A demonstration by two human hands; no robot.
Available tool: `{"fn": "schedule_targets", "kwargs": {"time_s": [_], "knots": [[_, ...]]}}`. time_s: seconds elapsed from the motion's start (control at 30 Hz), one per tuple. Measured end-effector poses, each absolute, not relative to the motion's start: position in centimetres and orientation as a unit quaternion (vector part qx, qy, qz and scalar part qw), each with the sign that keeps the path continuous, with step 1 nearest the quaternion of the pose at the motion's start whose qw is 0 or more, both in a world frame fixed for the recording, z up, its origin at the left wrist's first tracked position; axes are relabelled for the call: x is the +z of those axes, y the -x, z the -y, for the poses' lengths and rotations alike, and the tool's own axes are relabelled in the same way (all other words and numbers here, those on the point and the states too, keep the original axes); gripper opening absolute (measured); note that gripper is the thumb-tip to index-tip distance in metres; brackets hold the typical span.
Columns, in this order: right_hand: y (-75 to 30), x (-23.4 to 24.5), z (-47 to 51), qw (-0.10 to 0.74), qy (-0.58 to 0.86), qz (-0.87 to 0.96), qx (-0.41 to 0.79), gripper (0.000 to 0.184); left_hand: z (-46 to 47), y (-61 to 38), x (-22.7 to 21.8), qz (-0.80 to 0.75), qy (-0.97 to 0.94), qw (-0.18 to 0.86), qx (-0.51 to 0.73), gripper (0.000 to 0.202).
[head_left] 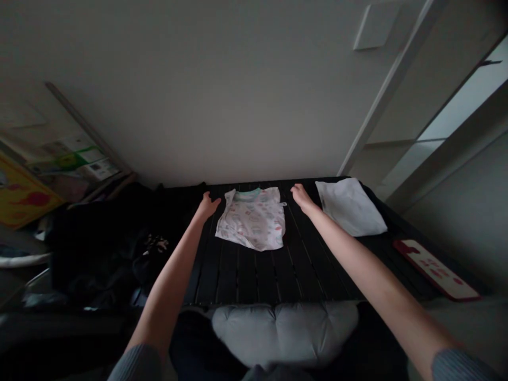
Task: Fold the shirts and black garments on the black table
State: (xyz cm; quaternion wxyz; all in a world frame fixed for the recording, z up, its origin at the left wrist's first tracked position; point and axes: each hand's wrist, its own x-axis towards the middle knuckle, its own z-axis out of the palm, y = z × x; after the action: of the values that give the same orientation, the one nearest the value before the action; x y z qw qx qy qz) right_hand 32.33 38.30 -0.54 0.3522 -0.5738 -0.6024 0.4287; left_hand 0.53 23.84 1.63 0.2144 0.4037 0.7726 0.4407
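Note:
A small white printed shirt (254, 219) with a green-edged neckline lies spread flat on a black slatted table (246, 280). A little tag sticks out from its right side. Just left of the shirt, my left hand (208, 205) is open, thumb apart from the fingers, not touching the cloth. My right hand (301, 197) hovers beyond the shirt's right edge with loosely bent fingers and nothing visible in them. Further right lies a folded white cloth (351, 206), close to my right forearm.
Dark clothes (107, 243) are heaped on the table's left part. A red-and-white board (436, 270) rests at the right end. Behind the table rises a plain wall (238, 106). A grey cushion (286, 330) sits at the front edge, before my body.

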Motion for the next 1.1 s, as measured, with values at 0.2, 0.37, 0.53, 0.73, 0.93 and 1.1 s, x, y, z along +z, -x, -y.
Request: {"fn": "schedule_targets", "kwargs": {"time_s": [0.2, 0.37, 0.53, 0.73, 0.93, 1.1], "knots": [[-33.0, -6.0, -31.6, 0.213, 0.631, 0.687, 0.291, 0.043, -17.6, -5.2, -3.8, -0.871, -0.441, 0.127, 0.175, 0.055], [-31.9, -7.3, -27.1, 0.103, 0.615, 0.769, 0.139, 0.040, -15.4, -7.0, -4.9, -0.874, -0.466, 0.069, 0.121, 0.042], [-30.9, -6.6, -26.5, 0.162, 0.587, 0.775, 0.169, 0.014, -14.9, -6.7, -4.6, -0.847, -0.494, 0.114, 0.161, 0.050], [-33.1, -5.3, -27.0, 0.353, 0.547, 0.714, 0.258, 0.008, -12.3, -6.6, -3.5, -0.813, -0.537, 0.134, 0.178, 0.045], [-36.9, -4.1, -24.2, 0.158, 0.601, 0.775, 0.116, 0.024, -8.6, -6.9, -2.1, -0.796, -0.573, 0.166, 0.098, 0.025], [-36.6, -3.3, -22.0, 0.088, 0.568, 0.817, 0.038, 0.025, -10.1, -7.4, -0.9, -0.822, -0.553, 0.084, 0.112, 0.023]]}}
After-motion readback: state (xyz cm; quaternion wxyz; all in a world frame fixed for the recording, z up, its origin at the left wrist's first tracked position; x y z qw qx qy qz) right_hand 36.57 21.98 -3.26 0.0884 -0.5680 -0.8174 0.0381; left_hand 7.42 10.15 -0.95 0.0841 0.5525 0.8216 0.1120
